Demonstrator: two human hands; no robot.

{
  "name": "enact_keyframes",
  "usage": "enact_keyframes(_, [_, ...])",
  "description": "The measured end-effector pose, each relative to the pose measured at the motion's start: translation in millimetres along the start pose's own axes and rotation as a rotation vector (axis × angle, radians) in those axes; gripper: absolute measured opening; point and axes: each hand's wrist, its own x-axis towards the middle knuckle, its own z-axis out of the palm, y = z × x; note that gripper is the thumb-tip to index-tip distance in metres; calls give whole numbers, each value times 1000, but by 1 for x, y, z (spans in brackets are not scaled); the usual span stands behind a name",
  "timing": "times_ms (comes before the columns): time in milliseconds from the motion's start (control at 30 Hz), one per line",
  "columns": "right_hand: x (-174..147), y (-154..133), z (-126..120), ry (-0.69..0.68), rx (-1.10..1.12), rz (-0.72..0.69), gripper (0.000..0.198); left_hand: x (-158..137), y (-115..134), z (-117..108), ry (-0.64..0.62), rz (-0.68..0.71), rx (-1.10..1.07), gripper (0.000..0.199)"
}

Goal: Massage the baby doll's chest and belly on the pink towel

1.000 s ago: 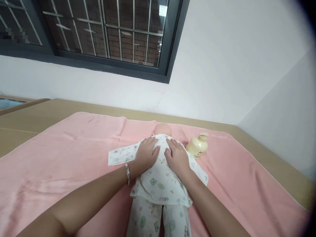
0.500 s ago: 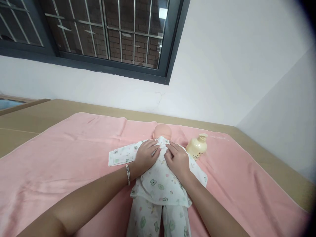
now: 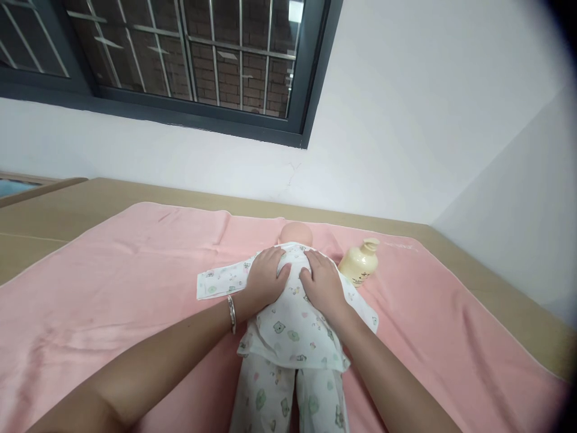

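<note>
A baby doll [image 3: 296,233] lies on a pink blanket [image 3: 153,258], its head toward the wall. It wears a white printed top [image 3: 293,331] and matching printed trousers [image 3: 265,394]. My left hand [image 3: 267,278] lies flat on the left upper part of the top, fingers stretched out and thumb apart. On the other side, my right hand [image 3: 323,284] rests the same way, fingers extended over the cloth. Neither hand grips anything. The top's left sleeve [image 3: 220,281] is spread out sideways. The doll's face cannot be seen.
A cream pump bottle [image 3: 360,263] stands on the blanket to the right of the doll's shoulder. Beyond the blanket runs a wooden surface [image 3: 121,191] that meets a white wall [image 3: 387,120]. A dark-framed window [image 3: 193,120] with bars is above.
My fingers, bent at the neckline before, now lie flatter on the top. The top's neck edge looks smoother and wider across the doll. The view has shifted slightly.
</note>
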Motion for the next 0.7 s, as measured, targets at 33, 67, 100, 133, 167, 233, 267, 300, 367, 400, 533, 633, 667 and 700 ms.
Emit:
enact_keyframes(33, [0, 0, -1, 0, 6, 0, 42, 0, 1, -1, -4, -4, -1, 32])
enact_keyframes(67, [1, -1, -1, 1, 13, 2, 40, 0, 1, -1, -8, -7, -4, 32])
enact_keyframes(100, [1, -1, -2, 3, 18, 5, 39, 1, 2, -2, -11, -7, -8, 31])
enact_keyframes(133, [2, -2, -2, 7, 22, 9, 38, 1, 2, -3, -15, -7, -12, 31])
enact_keyframes(167, [2, -2, -2, 9, 24, 11, 38, 1, 3, -3, -17, -7, -14, 31])
enact_keyframes(233, [2, -2, -2, 15, 26, 11, 38, 1, 3, -3, -16, -10, -16, 30])
enact_keyframes(267, [2, -3, -2, 18, 28, 13, 39, 1, 3, -3, -15, -11, -18, 30])
enact_keyframes(300, [2, -3, -2, 21, 32, 18, 39, 1, 3, -3, -14, -12, -21, 30])
enact_keyframes(367, [1, -3, -1, 28, 41, 36, 38, 1, 3, -3, -11, -15, -26, 30])
enact_keyframes(400, [0, -3, -1, 31, 47, 48, 38, 1, 3, -3, -12, -14, -25, 30])
enact_keyframes(533, [-2, -3, 0, 37, 82, 86, 39, 0, 3, -3, -8, 30, 4, 30])
enact_keyframes(633, [-3, -2, 2, 48, 108, 101, 39, -2, 3, -4, 6, 63, 21, 30])
enact_keyframes(667, [-3, -2, 3, 54, 114, 107, 38, -2, 3, -4, 13, 69, 23, 29])
enact_keyframes(700, [-3, -1, 4, 58, 119, 113, 38, -3, 3, -4, 22, 77, 25, 29])
